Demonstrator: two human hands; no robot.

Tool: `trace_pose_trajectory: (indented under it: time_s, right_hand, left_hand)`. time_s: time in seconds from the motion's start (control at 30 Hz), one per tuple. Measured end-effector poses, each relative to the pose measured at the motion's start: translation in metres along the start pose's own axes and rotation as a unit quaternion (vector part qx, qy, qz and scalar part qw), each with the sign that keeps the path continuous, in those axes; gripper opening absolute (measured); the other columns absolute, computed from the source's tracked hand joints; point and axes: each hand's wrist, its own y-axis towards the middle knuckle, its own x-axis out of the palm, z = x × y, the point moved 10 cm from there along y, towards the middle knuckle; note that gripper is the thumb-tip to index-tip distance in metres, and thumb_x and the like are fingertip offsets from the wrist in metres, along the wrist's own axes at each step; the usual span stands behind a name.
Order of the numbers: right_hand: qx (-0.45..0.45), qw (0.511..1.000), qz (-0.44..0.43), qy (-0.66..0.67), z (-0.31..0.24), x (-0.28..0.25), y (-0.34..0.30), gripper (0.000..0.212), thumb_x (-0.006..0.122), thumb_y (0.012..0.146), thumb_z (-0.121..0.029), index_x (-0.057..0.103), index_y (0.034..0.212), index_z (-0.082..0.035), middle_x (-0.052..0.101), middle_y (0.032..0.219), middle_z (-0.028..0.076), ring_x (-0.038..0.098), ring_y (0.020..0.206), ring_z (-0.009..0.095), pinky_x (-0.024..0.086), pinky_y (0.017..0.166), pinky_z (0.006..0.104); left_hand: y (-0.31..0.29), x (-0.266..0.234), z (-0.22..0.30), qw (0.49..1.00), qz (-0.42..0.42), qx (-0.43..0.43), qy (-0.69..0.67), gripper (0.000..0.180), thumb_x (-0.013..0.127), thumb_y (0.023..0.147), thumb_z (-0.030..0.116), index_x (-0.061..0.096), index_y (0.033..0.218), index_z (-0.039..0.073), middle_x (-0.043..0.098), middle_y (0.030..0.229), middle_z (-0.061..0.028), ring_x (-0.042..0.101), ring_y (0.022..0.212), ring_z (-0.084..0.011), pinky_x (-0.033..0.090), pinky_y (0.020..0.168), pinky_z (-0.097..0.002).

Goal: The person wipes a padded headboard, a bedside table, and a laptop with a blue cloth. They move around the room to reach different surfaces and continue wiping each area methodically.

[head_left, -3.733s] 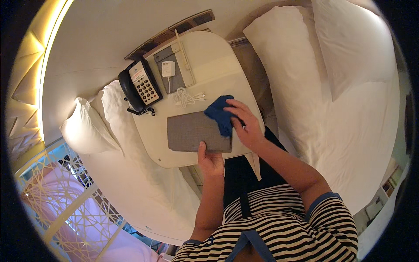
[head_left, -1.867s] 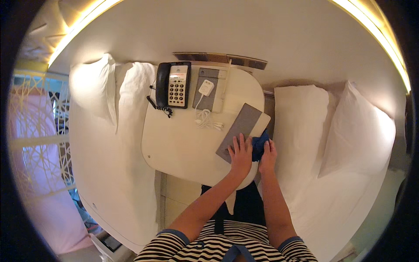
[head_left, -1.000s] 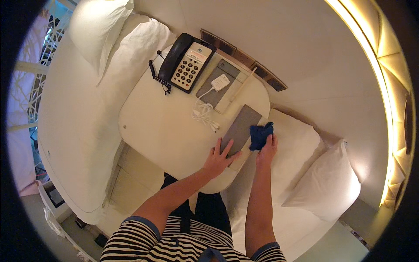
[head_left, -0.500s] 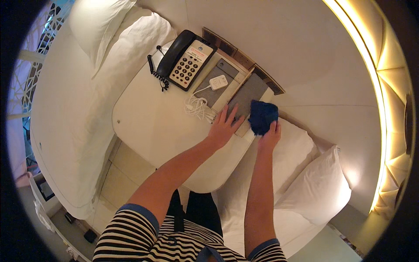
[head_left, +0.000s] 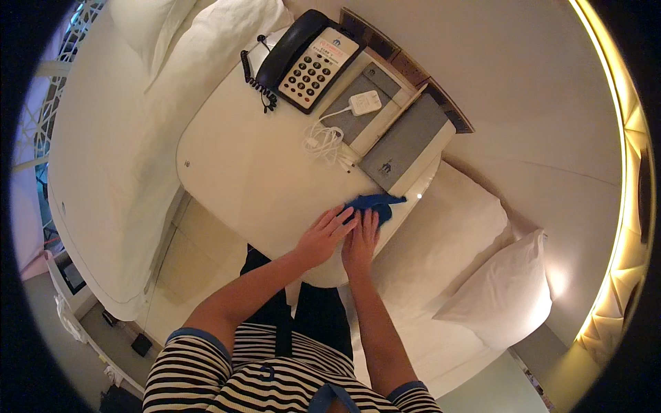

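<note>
A crumpled dark blue cloth (head_left: 377,208) lies on the white tabletop, near its right edge. My right hand (head_left: 361,246) is over the near side of the cloth, gripping and pressing it with extended fingers; part of the cloth is hidden under them. My left hand (head_left: 322,237) is beside it, its fingers stretched out with their tips at the cloth's left edge. Just beyond the cloth is a grey rectangular box (head_left: 412,141), which neither hand touches.
On the white table (head_left: 234,162) stand a black corded telephone (head_left: 313,65) and a white charger (head_left: 365,102) with a coiled white cable (head_left: 323,141). A bed with white bedding (head_left: 117,158) is at the left; a white pillow (head_left: 499,292) lies at the right.
My left hand has left the grey box and come nearer to me. My right hand has brought the blue cloth from beside the box to the tabletop's near right part. The view has shifted slightly.
</note>
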Motion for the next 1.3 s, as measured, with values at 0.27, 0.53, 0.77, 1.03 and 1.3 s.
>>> trace_pose_trajectory:
  time_s: [0.27,0.53,0.77,1.03,1.3]
  right_hand:
    - [-0.091,0.996,0.021,0.002,-0.046,0.012,0.077,0.046,0.053,0.079,-0.011,0.046,0.123,-0.002,0.043,0.131,0.015,0.036,0.125,0.032,0.032,0.097,0.0483]
    - [-0.120,0.979,-0.127,0.109,-0.063,0.030,-0.017,0.045,0.054,0.073,-0.002,0.050,0.117,-0.003,0.047,0.126,0.013,0.039,0.121,0.031,0.034,0.096,0.0440]
    - [-0.102,0.994,-0.017,-0.018,-0.048,0.034,-0.005,0.039,0.047,0.082,-0.008,0.050,0.120,-0.008,0.041,0.136,0.010,0.039,0.125,0.026,0.025,0.103,0.0491]
    - [-0.087,0.994,0.070,0.017,-0.057,-0.008,0.093,0.037,0.055,0.077,-0.009,0.050,0.113,-0.002,0.043,0.130,0.017,0.043,0.112,0.037,0.035,0.094,0.0483]
    - [-0.111,0.984,-0.075,0.113,-0.067,0.025,0.000,0.046,0.058,0.064,0.005,0.051,0.109,-0.002,0.045,0.124,0.018,0.045,0.106,0.038,0.037,0.092,0.0455]
  left_hand:
    - [0.068,-0.035,-0.049,0.995,0.073,0.034,0.058,0.046,0.052,0.078,0.013,0.049,0.123,0.006,0.047,0.129,-0.0113,0.040,0.121,-0.0308,0.033,0.101,-0.0442]
    - [-0.038,-0.008,-0.043,0.991,-0.013,-0.054,0.124,0.048,0.054,0.077,0.013,0.048,0.124,0.005,0.047,0.126,-0.0105,0.044,0.113,-0.0293,0.038,0.093,-0.0423]
    - [-0.022,-0.006,-0.048,0.988,0.014,-0.044,0.149,0.048,0.050,0.080,0.016,0.046,0.127,0.007,0.040,0.135,-0.0076,0.042,0.116,-0.0264,0.037,0.097,-0.0389]
    - [0.066,-0.043,-0.060,0.989,0.072,-0.037,0.126,0.051,0.056,0.076,0.017,0.047,0.126,0.008,0.043,0.132,-0.0063,0.043,0.112,-0.0271,0.038,0.091,-0.0406]
    - [-0.053,-0.012,-0.053,0.991,-0.017,-0.055,0.117,0.054,0.060,0.073,0.020,0.048,0.125,0.009,0.044,0.130,-0.0070,0.045,0.111,-0.0278,0.038,0.090,-0.0426]
